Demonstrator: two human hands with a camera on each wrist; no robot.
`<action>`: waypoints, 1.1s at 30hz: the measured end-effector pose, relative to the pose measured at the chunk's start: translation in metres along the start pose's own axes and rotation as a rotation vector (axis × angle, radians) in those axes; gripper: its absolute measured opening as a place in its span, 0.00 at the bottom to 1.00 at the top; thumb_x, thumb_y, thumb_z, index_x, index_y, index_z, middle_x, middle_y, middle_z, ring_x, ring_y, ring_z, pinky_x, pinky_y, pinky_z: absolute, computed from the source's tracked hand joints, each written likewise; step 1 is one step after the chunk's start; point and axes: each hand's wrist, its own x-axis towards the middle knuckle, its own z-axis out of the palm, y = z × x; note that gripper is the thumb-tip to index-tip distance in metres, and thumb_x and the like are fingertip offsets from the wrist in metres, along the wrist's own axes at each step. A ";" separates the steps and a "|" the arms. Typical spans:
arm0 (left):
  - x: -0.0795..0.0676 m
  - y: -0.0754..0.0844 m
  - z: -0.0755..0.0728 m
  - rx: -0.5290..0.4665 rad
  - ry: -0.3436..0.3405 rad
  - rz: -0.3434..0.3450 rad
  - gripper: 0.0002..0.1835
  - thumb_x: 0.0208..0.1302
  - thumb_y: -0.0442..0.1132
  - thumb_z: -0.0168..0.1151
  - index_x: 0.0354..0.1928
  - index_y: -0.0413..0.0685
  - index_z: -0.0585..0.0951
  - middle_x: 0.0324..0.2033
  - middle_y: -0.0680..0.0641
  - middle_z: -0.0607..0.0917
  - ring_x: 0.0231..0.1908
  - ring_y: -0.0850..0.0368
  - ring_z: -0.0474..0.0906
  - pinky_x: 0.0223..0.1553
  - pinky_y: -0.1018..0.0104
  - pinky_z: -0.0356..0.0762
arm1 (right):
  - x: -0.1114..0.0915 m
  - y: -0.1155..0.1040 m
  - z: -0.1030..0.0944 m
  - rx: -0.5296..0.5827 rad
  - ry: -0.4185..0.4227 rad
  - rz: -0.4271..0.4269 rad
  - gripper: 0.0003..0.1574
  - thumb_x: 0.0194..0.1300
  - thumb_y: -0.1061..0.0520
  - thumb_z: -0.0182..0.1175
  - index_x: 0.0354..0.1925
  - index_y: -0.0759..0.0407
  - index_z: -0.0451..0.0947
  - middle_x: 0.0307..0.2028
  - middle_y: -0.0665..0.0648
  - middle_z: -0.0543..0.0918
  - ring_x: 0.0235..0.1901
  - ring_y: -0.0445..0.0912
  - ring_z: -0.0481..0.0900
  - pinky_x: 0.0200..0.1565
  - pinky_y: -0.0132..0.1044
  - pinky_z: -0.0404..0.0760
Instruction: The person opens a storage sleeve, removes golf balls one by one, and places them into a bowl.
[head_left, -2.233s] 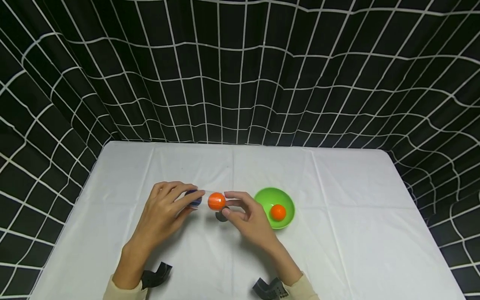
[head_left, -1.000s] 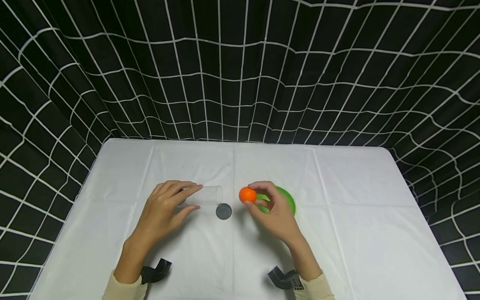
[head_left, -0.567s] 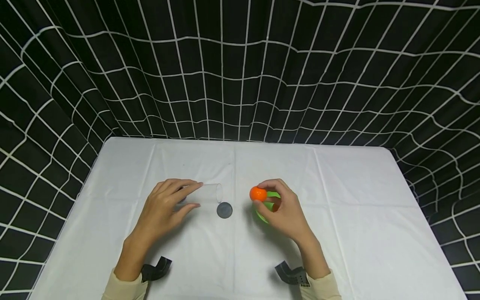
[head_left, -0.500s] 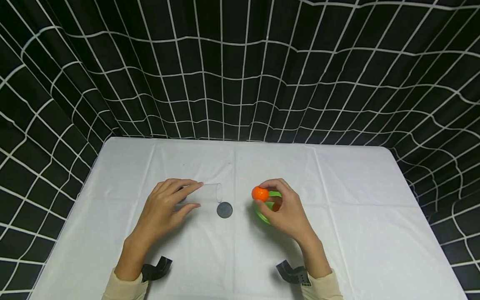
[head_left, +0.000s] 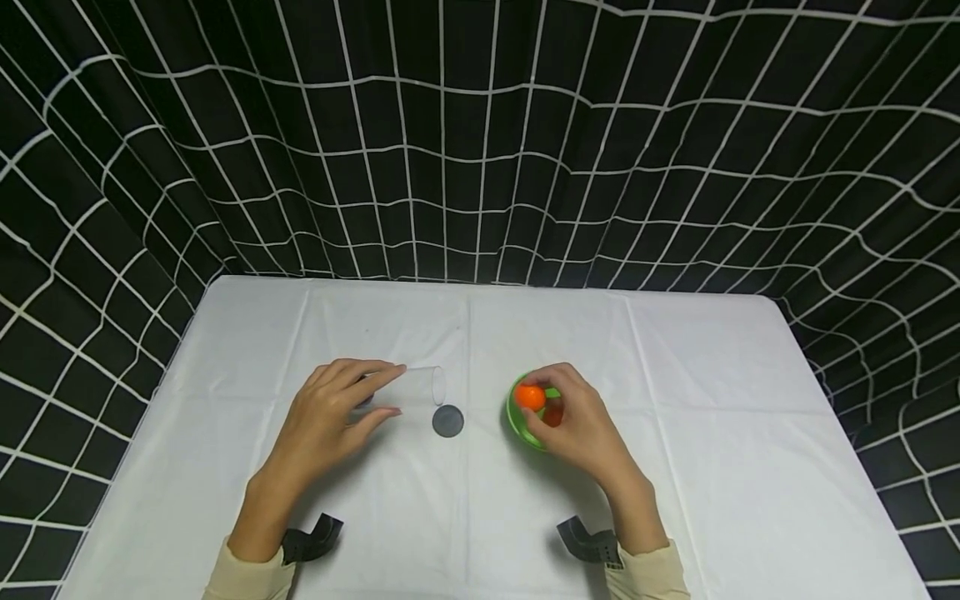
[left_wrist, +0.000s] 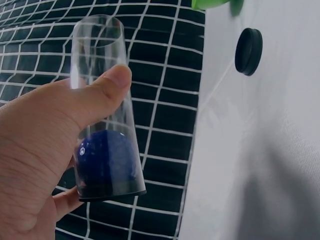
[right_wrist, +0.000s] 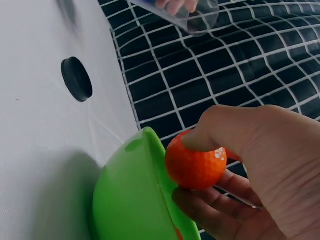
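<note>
My left hand (head_left: pixel 322 417) grips a clear plastic tube (left_wrist: pixel 102 55) round its side, its open end toward the right in the head view. Inside, at the dark closed end, sits a dark blue ball (left_wrist: pixel 107 156). My right hand (head_left: pixel 581 421) pinches an orange golf ball (right_wrist: pixel 195 162) between thumb and fingers, right at the rim of a green bowl (right_wrist: pixel 132 195). A second orange ball (head_left: pixel 553 414) lies in the bowl, partly hidden by the right fingers.
A round black cap (head_left: pixel 448 421) lies on the white tablecloth (head_left: pixel 720 433) between the hands, just below the tube's mouth. Behind the table hangs a dark curtain (head_left: pixel 480 150) with a white grid. Black camera mounts (head_left: pixel 313 537) are on both wrists.
The orange golf ball has come out of the tube; my right hand has carried it rightward and lowered it to the bowl. The left hand has stayed nearly still with the tube.
</note>
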 end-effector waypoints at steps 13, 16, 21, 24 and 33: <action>-0.003 -0.002 0.001 0.017 -0.028 -0.023 0.31 0.57 0.44 0.82 0.64 0.60 0.85 0.55 0.53 0.89 0.55 0.51 0.84 0.57 0.51 0.80 | -0.001 -0.001 -0.001 -0.025 -0.077 0.015 0.23 0.57 0.67 0.72 0.51 0.52 0.83 0.50 0.52 0.84 0.44 0.47 0.82 0.48 0.44 0.83; -0.003 -0.002 0.001 0.022 -0.025 -0.018 0.30 0.57 0.44 0.82 0.64 0.60 0.86 0.55 0.52 0.89 0.55 0.50 0.85 0.57 0.51 0.81 | -0.001 0.000 -0.001 -0.045 -0.089 0.004 0.23 0.57 0.67 0.72 0.50 0.51 0.84 0.50 0.51 0.85 0.44 0.47 0.81 0.48 0.42 0.82; -0.002 -0.003 0.000 0.025 -0.021 -0.011 0.30 0.57 0.44 0.82 0.64 0.59 0.86 0.55 0.52 0.90 0.55 0.50 0.85 0.57 0.50 0.80 | -0.002 -0.001 -0.003 -0.078 -0.097 0.014 0.21 0.61 0.64 0.71 0.52 0.50 0.85 0.53 0.50 0.85 0.46 0.48 0.83 0.50 0.42 0.81; -0.002 -0.003 0.000 0.024 -0.022 -0.010 0.30 0.57 0.43 0.82 0.64 0.59 0.86 0.55 0.52 0.89 0.55 0.50 0.85 0.57 0.51 0.80 | -0.003 -0.001 -0.005 -0.071 -0.064 0.008 0.18 0.64 0.63 0.71 0.53 0.52 0.85 0.54 0.49 0.85 0.51 0.49 0.84 0.53 0.45 0.81; -0.002 -0.001 0.002 0.020 -0.022 0.005 0.30 0.56 0.43 0.82 0.63 0.60 0.86 0.53 0.50 0.89 0.54 0.49 0.84 0.56 0.50 0.80 | -0.001 -0.004 -0.003 0.013 0.054 -0.065 0.17 0.67 0.62 0.70 0.54 0.59 0.85 0.54 0.53 0.86 0.56 0.51 0.86 0.58 0.50 0.86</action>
